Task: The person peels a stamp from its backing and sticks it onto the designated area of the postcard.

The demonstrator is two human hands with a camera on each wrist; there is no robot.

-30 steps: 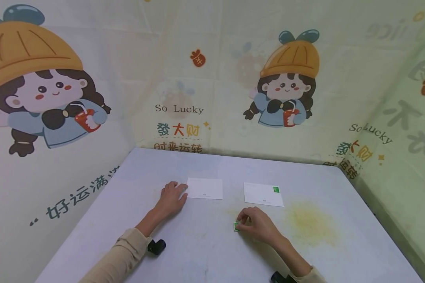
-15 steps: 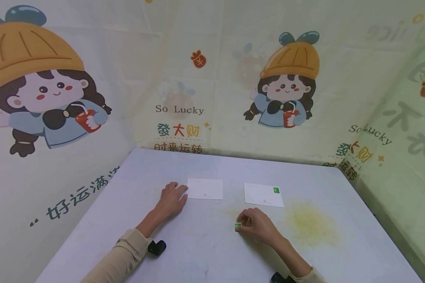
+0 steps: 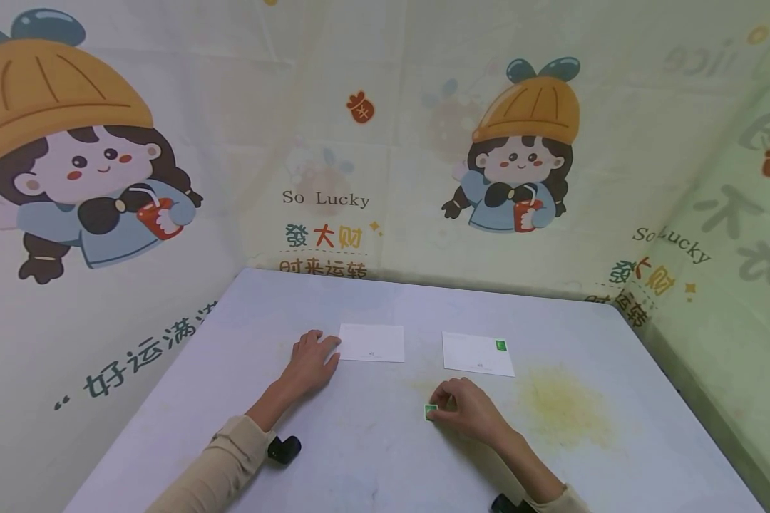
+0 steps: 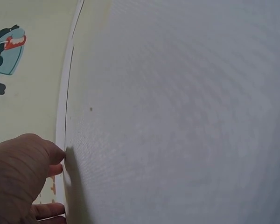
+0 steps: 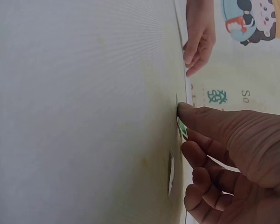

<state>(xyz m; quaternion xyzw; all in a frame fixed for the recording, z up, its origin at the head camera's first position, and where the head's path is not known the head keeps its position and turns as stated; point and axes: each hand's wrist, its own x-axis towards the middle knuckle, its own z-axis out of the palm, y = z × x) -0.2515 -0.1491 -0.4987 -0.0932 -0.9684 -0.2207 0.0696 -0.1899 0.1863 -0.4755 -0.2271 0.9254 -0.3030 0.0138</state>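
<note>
My right hand (image 3: 471, 410) pinches a small green stamp (image 3: 430, 412) with a white border, low over the near middle of the table. In the right wrist view, thumb and forefinger meet on the stamp (image 5: 183, 128), which is partly hidden behind them. My left hand (image 3: 309, 362) lies on the table with relaxed fingers, its fingertips at the left edge of a white envelope-like card (image 3: 371, 343) with small print at the bottom. To its right lies a second such card (image 3: 478, 353), slightly turned, with a green stamp (image 3: 500, 345) in its upper right corner.
The white table (image 3: 359, 463) bears a yellowish stain (image 3: 567, 406) on the right. A patterned cloth backdrop (image 3: 411, 178) rises behind and beside it. Black wrist devices (image 3: 284, 449) sit at both sleeves.
The right hand and its stamp have barely shifted; a little more of the stamp shows past the fingertips. The left hand and both cards stay where they were.
</note>
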